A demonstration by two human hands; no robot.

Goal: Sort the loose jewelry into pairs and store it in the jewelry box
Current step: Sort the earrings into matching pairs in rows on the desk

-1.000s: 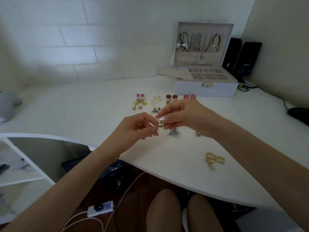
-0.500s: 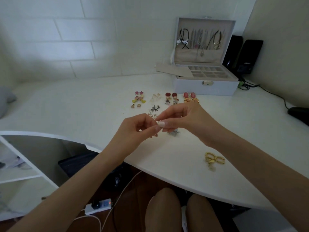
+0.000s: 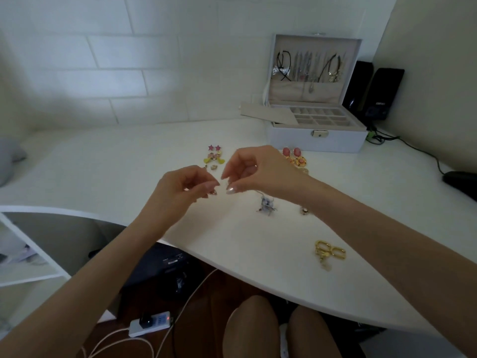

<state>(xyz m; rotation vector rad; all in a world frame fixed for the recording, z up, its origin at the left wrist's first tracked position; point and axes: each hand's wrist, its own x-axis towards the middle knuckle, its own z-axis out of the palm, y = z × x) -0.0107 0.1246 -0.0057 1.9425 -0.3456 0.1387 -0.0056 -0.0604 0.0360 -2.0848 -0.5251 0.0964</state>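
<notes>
My left hand (image 3: 184,188) and my right hand (image 3: 260,171) hover close together above the white desk (image 3: 129,171). The left fingertips pinch a small pale earring (image 3: 214,193). The right thumb and forefinger are curled just beside it; whether they hold anything is too small to see. Sorted pairs lie behind the hands: pink star earrings (image 3: 214,147), yellow earrings (image 3: 213,159) and pink oval earrings (image 3: 291,152). A silver-blue piece (image 3: 267,204) lies under my right wrist, and gold hoop earrings (image 3: 330,252) sit near the front edge. The open jewelry box (image 3: 317,143) stands at the back right.
Necklaces hang in the box lid (image 3: 309,65), and a beige insert (image 3: 268,115) leans on the box's left side. Black speakers (image 3: 371,91) and a dark mouse (image 3: 462,178) with its cable are at the right. The desk's curved front edge runs over my knees.
My hands have drawn slightly apart and moved up and away from me. The small piece they both held now stays at the left fingertips.
</notes>
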